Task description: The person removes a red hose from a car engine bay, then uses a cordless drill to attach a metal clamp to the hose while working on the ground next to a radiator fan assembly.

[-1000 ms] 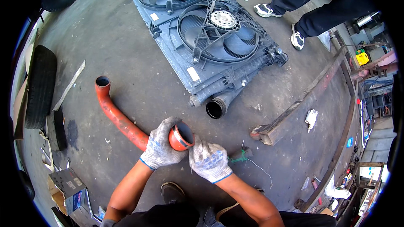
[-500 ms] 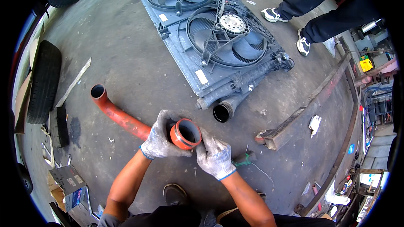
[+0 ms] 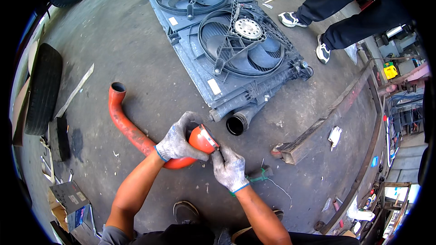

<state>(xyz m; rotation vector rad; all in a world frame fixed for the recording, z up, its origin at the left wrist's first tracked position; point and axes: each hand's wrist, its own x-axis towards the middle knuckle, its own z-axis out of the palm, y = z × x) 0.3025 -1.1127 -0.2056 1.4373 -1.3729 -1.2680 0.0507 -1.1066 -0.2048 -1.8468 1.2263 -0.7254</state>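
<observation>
A red curved pipe (image 3: 131, 134), scuffed along its length, lies across my left side with its far open end pointing up. My left hand (image 3: 178, 141), in a grey-white knit glove, is wrapped round it near the closer end. That end is a brighter orange-red sleeve (image 3: 201, 139) with a thin metal clamp band (image 3: 210, 136) near its rim; its mouth is turned away to the right. My right hand (image 3: 230, 168), gloved alike, has its fingers closed at the clamp's lower side, touching a small dark part there. What exactly those fingertips grip is partly hidden.
Ahead on the concrete floor lies a large radiator with two fans (image 3: 213, 54), a black hose mouth (image 3: 236, 124) at its near edge. Another person's legs (image 3: 338, 9) stand at the right. A tyre (image 3: 44, 88), a beam (image 3: 313, 136) and green cord (image 3: 260, 176) lie around.
The pipe has rolled in my hands: its near mouth, which faced up towards me, now faces right. The far end has swung slightly right and up. My right hand stays at the rim.
</observation>
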